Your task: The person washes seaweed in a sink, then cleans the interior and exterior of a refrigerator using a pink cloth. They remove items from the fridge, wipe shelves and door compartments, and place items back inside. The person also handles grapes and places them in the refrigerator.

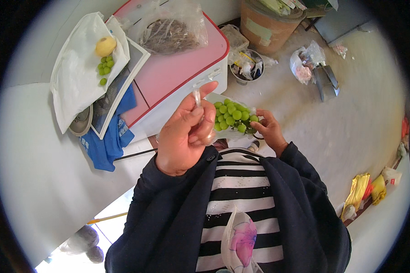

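My left hand (187, 129) is closed around a gathered piece of clear plastic bag (197, 96), whose end pokes up between thumb and fingers. Just right of it hangs a bunch of green grapes (232, 113), with clear plastic film behind and around it. The fingers of my right hand (272, 129) pinch the bunch at its right end. Whether the grapes lie inside the bag or only against it, I cannot tell. At the far left, several loose green grapes (105, 66) and a yellowish round fruit (105, 46) rest on a white sheet (77, 68).
A pink-topped cabinet (177, 68) with a red edge bears a clear bag of dark dried stuff (171, 36). Blue cloth (105, 143) hangs at its left. Behind are a trash bucket (247, 66), a large brown tub (264, 29) and a dustpan (326, 83) on the floor.
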`<move>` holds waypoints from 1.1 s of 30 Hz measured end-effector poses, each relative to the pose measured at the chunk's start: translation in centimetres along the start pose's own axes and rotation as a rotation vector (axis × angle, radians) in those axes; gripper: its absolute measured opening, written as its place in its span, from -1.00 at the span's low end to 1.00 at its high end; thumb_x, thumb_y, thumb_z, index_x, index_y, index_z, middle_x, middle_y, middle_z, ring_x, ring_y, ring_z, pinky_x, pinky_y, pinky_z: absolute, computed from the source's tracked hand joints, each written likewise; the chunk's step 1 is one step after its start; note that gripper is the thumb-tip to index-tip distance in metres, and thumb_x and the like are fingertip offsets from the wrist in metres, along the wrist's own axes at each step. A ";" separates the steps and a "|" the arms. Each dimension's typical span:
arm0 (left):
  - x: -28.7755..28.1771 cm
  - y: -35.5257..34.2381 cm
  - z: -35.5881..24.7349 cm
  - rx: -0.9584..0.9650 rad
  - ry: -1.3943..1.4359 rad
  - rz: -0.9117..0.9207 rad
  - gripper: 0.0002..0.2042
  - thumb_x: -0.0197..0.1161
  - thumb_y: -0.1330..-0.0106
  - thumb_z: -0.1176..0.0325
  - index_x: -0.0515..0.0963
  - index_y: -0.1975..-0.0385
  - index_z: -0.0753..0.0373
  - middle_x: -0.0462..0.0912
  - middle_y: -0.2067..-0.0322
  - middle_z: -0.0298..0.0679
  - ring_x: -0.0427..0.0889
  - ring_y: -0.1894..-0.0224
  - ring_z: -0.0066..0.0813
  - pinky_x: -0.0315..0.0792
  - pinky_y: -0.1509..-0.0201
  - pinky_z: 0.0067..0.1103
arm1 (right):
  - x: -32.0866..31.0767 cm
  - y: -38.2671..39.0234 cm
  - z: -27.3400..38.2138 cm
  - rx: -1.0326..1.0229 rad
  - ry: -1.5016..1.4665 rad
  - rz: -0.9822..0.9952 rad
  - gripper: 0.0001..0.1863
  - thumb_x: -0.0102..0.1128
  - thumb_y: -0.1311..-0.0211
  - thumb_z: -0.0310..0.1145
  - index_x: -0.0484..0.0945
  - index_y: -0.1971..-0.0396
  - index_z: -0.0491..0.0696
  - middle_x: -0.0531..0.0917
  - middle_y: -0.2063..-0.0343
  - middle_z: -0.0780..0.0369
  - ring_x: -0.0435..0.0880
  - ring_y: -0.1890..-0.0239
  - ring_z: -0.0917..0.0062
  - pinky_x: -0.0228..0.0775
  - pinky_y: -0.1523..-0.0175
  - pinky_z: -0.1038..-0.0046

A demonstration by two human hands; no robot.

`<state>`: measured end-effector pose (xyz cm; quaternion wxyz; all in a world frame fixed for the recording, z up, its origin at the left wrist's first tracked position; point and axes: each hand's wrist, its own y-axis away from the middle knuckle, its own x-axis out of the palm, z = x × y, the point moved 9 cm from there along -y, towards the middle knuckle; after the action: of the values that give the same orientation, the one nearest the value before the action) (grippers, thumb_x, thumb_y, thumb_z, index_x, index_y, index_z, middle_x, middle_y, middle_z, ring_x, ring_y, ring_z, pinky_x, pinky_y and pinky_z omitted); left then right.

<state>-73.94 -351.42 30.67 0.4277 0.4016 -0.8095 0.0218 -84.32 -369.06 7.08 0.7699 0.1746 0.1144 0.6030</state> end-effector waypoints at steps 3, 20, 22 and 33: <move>-1.7 0.7 -1.0 0.037 0.057 -0.007 -0.57 -0.11 -0.47 0.38 0.21 -0.31 0.32 0.40 0.41 -0.42 0.06 0.67 -0.79 -0.01 0.57 -0.77 | 0.6 -0.7 -0.8 0.086 -0.225 0.086 -0.74 0.26 -0.26 -0.35 0.50 0.07 -0.03 0.53 0.37 0.41 0.39 0.44 0.75 0.26 0.37 0.66; -5.6 4.2 -4.5 0.053 0.046 -0.043 -0.57 -0.10 -0.47 0.35 0.21 -0.30 0.32 0.40 0.37 -0.39 0.05 0.66 -0.80 -0.03 0.57 -0.80 | 8.7 -5.6 -1.2 0.212 -0.155 0.182 -0.83 0.02 -0.38 -0.30 0.52 0.20 -0.05 0.56 0.38 0.33 0.47 0.48 0.64 0.29 0.39 0.59; -6.2 5.0 -5.6 0.088 0.034 -0.052 -0.57 -0.10 -0.47 0.35 0.21 -0.29 0.32 0.40 0.37 -0.39 0.05 0.66 -0.80 -0.03 0.57 -0.80 | 9.1 -6.1 -0.7 0.174 -0.006 0.302 -0.82 0.06 -0.35 -0.29 0.51 0.18 -0.07 0.57 0.43 0.28 0.49 0.50 0.61 0.31 0.40 0.53; -7.2 6.0 -7.2 0.054 0.109 -0.031 -0.53 -0.04 -0.44 0.34 0.17 -0.32 0.31 0.30 0.45 -0.42 0.05 0.65 -0.80 -0.02 0.59 -0.79 | 18.1 -6.5 6.8 -0.251 0.753 0.413 -0.55 0.26 -0.21 -0.09 0.45 0.08 -0.14 0.65 0.44 0.01 0.65 0.39 0.15 0.46 0.27 0.21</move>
<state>-70.87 -340.09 31.95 0.4605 0.4238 -0.7777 0.0588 -71.46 -353.80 11.24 0.5533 -0.1328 0.2753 0.7748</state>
